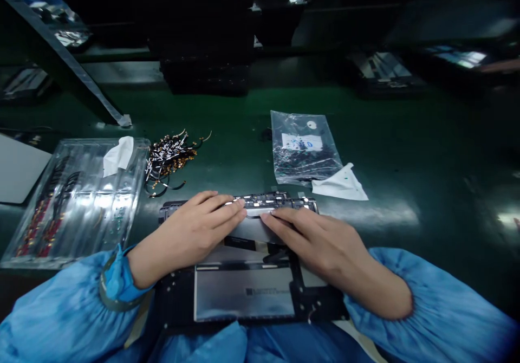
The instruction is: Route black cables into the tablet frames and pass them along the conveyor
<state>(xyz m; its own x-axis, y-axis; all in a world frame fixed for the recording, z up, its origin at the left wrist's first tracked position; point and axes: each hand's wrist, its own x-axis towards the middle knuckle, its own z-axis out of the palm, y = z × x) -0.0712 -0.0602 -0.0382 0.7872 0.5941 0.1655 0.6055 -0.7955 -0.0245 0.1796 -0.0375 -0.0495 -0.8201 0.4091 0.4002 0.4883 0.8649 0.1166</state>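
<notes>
Both hands are on an opened electronic device with a circuit board along its far edge and a silver panel facing me. My left hand lies over its left part, fingers together, tips on the strip below the board. From the right, my right hand presses its thumb and fingertips at the same strip, a short gap from the left fingertips. Both palms hide much of the device's ends. Nearer to me, partly beneath it, is a black frame holding a silver rectangular battery-like block with a small printed code.
Left, a clear compartment tray holds dark and red flex-like parts and white paper. Beside it is a pile of small flex cables. A labelled clear bag and white paper lie ahead. A slanted bar stands upper left.
</notes>
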